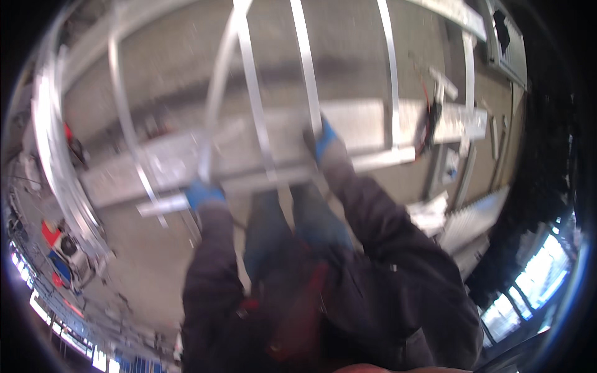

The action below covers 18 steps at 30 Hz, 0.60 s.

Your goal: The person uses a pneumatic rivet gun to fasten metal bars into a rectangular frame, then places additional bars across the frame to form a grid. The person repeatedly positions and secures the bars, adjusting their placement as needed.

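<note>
Motion blur softens the whole picture. My left hand (204, 194), in a blue glove, is closed around the near end of a slanting metal bar (219, 90). Further right and a little farther off, my right hand (323, 142), gloved in blue and grey, is closed on another long metal bar (305, 56). The fingertips of both hands are smeared. Between them runs a third pale bar (254, 87), which neither hand touches. Beneath the hands, a wide metal beam (354, 127) lies crosswise, with a narrower light rail (373, 160) on its near side.
More thin bars (390, 56) cross the beam. A tool with a cable (429, 121) lies toward the beam's right end. Shiny metal lengths (53, 137) are bundled at the left, near red and blue equipment (62, 252). Ribbed panels (476, 217) lean at the right.
</note>
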Available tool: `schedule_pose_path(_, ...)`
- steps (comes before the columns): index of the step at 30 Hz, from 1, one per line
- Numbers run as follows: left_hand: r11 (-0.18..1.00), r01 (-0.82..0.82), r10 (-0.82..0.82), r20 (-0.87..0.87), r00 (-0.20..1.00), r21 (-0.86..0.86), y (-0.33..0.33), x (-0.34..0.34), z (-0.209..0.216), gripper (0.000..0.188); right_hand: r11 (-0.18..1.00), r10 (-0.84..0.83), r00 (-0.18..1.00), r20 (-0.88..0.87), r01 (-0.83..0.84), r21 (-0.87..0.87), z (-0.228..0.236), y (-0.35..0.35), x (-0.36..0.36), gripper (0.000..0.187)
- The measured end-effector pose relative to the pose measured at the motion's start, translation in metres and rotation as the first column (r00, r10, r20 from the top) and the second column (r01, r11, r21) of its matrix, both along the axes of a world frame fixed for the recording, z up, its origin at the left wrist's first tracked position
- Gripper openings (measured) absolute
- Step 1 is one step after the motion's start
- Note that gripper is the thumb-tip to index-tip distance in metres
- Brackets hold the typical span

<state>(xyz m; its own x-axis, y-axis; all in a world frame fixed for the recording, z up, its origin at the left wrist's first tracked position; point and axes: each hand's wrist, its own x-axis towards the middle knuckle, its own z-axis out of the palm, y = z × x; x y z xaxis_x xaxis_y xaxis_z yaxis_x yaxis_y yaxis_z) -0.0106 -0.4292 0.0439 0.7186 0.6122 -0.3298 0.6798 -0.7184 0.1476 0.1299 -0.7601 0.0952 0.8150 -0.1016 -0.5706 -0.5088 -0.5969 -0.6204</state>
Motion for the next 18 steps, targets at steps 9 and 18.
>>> schedule_pose_path(9,0.996,-0.012,0.014,0.025,1.000,-0.086,0.007,0.007,-0.002,0.046,0.932,0.125,0.988,-0.095,-0.150,-0.331,0.019,-0.026,-0.028,0.071)
schedule_pose_path(18,0.996,0.034,-0.034,-0.002,0.999,-0.076,0.009,0.003,0.000,0.047,0.813,0.365,0.905,-0.217,-0.424,-0.399,0.021,-0.030,-0.036,0.061)
